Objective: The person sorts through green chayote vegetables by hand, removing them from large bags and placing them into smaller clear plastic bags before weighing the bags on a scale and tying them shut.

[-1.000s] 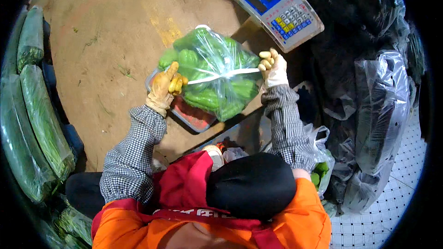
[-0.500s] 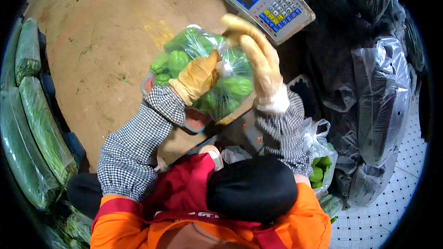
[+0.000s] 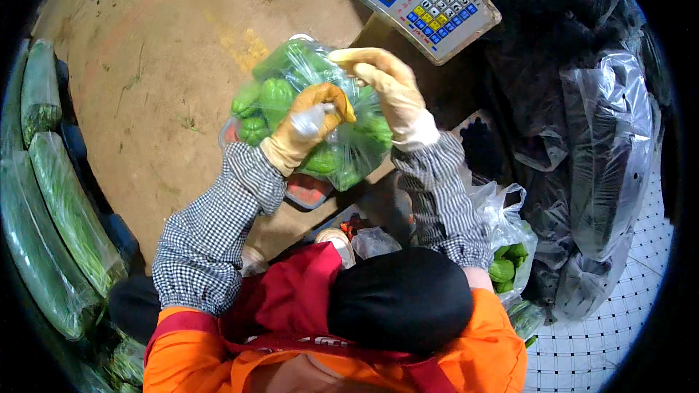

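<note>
A clear plastic bag of green chayotes [image 3: 277,98] lies in front of me on a pan with a red surface [image 3: 307,191]. My left hand [image 3: 309,120], in a yellow-coated glove, is closed around the bag's gathered neck, and a tuft of plastic [image 3: 312,119] bulges out over the fist. My right hand [image 3: 386,91], gloved too, hovers at the bag's upper right. Its fingers reach left in a loose curve, and nothing shows in them.
A digital scale display [image 3: 419,4] stands beyond the bag. Wrapped long green vegetables [image 3: 73,204] line the left side. Dark plastic-covered goods [image 3: 608,153] stand at right, beside another chayote bag [image 3: 502,269]. My knee [image 3: 400,302] is close below.
My left fist has turned, bringing the plastic tuft over its back. My right hand has shifted left and slightly lower, with its fingers now pointing left. The bag has moved slightly left.
</note>
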A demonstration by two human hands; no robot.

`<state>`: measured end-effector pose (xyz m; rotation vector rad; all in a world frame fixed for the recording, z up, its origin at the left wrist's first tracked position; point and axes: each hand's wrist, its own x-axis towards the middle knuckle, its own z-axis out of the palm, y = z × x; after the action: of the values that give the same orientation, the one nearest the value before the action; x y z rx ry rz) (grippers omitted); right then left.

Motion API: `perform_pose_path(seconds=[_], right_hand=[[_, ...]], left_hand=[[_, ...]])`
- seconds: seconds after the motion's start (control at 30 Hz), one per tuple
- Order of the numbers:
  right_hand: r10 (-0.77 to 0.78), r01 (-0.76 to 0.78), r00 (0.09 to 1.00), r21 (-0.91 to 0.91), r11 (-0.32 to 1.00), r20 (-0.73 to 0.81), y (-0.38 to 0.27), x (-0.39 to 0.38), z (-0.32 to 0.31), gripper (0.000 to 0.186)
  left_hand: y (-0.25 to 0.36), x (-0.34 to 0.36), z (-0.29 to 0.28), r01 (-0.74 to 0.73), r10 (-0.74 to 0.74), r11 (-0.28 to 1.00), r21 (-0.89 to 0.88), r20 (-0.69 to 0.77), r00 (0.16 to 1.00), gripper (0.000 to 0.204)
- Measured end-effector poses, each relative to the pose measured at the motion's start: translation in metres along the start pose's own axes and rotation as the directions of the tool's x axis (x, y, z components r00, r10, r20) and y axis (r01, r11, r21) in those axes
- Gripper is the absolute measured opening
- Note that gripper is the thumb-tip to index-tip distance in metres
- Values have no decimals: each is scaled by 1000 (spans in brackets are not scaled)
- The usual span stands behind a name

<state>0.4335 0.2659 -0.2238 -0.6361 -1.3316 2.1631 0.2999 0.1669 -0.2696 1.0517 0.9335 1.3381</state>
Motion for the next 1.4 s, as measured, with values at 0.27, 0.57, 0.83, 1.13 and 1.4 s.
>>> perform_pose_path(seconds=[0.27,0.57,0.83,1.13,1.4], right_hand=[[114,-121,993,372,920,41,61,9,-27,30],[-177,-256,893,-792,555,-413,51,9,-66,24],[-163,-61,864,-420,905,-476,47,-9,-73,22],[-196,31,969,-710,704,-152,-13,-43,-11,25],[14,-130,879,-210,969,-477,13,-79,-28,13]], left_hand=[[11,36,-5,-429,506,-45,902,390,769,15],[-6,-34,-23,-437,399,354,827,289,870,19],[1,-44,-23,44,82,673,738,-133,988,31],[-27,23,11,-265,-203,-244,933,218,955,19],[-4,52,12,-199,-508,-55,978,144,849,13]])
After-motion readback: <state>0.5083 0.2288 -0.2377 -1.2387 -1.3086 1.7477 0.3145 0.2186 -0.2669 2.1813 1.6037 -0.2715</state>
